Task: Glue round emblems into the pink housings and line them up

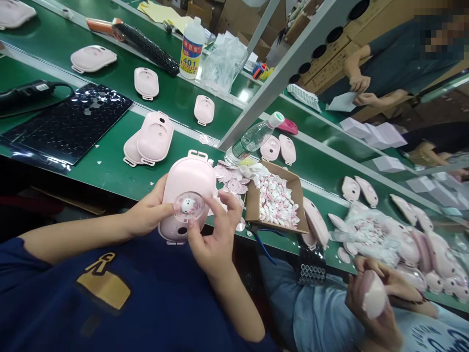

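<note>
My left hand (148,212) grips the left side of a pink plastic shell (188,183), with the thumb lying on the clear round dome (188,205) at its front. A small white figure sits inside the dome. My right hand (216,234) curls around the dome's right edge, fingertips touching the shell. I hold the shell over the near edge of the green table (106,168). An open cardboard box (276,200) of small pink and white pieces stands just to the right, and clear round domes (229,178) lie beside it.
Two stacked pink shells (150,139) lie to the left, more on the far belt. A black sheet (73,122), a glue bottle (191,49) and a water bottle (252,139) stand around. A co-worker's hands (377,293) hold a pink part at lower right; another person sits across.
</note>
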A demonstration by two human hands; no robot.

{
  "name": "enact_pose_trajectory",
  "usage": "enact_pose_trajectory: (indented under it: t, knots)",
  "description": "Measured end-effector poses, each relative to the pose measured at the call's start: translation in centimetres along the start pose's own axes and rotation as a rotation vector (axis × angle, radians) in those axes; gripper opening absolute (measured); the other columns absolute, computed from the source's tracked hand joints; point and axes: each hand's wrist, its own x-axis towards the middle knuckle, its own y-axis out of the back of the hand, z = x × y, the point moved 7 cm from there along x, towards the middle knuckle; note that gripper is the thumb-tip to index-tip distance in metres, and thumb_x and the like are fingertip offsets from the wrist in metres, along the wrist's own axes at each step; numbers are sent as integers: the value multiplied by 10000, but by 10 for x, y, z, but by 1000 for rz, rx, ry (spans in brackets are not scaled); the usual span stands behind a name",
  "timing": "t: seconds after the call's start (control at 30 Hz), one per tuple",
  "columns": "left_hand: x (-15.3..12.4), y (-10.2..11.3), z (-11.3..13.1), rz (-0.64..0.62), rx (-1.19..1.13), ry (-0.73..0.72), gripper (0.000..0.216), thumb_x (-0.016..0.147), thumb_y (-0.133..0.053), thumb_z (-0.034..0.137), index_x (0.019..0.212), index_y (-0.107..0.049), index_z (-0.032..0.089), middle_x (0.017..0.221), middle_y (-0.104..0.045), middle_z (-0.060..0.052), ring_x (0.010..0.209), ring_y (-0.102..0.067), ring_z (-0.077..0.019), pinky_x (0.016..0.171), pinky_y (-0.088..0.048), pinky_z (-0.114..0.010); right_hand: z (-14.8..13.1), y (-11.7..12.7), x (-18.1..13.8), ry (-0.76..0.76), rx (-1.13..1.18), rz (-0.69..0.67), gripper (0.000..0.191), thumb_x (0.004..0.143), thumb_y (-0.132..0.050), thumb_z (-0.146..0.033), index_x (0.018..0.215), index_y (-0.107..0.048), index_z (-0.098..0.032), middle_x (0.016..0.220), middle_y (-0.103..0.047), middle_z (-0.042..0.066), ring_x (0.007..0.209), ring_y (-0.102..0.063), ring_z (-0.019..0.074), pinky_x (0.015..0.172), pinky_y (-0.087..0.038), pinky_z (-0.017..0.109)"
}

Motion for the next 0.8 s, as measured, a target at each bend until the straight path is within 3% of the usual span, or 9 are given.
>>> enact_pose_trajectory:
  t: [0.2, 0.33, 0.4, 0.57, 0.7, 0.8]
  knots:
    - [-2, -4, 13, -55, 278, -82, 834, 889, -651, 493, 1565, -271, 184, 1541, -432, -173, 1394, -443, -395, 1167, -371, -538, -14, 4, 6, 101, -282, -89, 194, 972, -599, -284, 1154, -664, -273, 1158, -583, 67, 1069, -523, 248, 971, -359, 428]
    - [-3, -5, 18, -152, 524, -150, 731, 924, -599, 400, 1544, -304, 149, 1485, -512, -166, 1356, -493, -381, 1155, -395, -516, -16, -2, 2, 151, -322, -147, 105, 989, -582, -285, 1043, -662, -242, 997, -650, 47, 927, -522, 220, 855, -352, 382]
    - [-3, 0, 17, -139, 564, -143, 736, 913, -608, 406, 1540, -327, 145, 1501, -507, -166, 1372, -480, -399, 1167, -382, -524, -20, -3, -2, 220, -292, -122, 66, 989, -575, -240, 977, -640, -237, 907, -666, 26, 849, -524, 196, 796, -348, 365]
    - [-3, 18, 16, 39, 388, -47, 726, 855, -684, 468, 1469, -444, 162, 1516, -512, -154, 1405, -459, -407, 1205, -341, -541, -14, 4, -12, 318, -117, -66, 96, 953, -608, -150, 903, -586, -229, 861, -699, -7, 794, -581, 151, 765, -396, 334]
    - [3, 44, 24, 259, 91, 35, 671, 734, -811, 328, 1352, -560, 255, 1417, -627, -102, 1302, -574, -395, 1076, -502, -570, 37, 25, -17, 38, -165, -80, 61, 972, -597, -210, 926, -633, -225, 890, -703, 25, 842, -623, 175, 786, -472, 327]
    - [9, 82, 43, 512, -49, -68, 693, 510, -801, 104, 1180, -654, 201, 1217, -736, -84, 1171, -650, -412, 958, -587, -585, 71, 25, -27, -178, -232, -183, 125, 981, -546, -212, 967, -671, -214, 922, -718, 50, 879, -650, 199, 782, -502, 334]
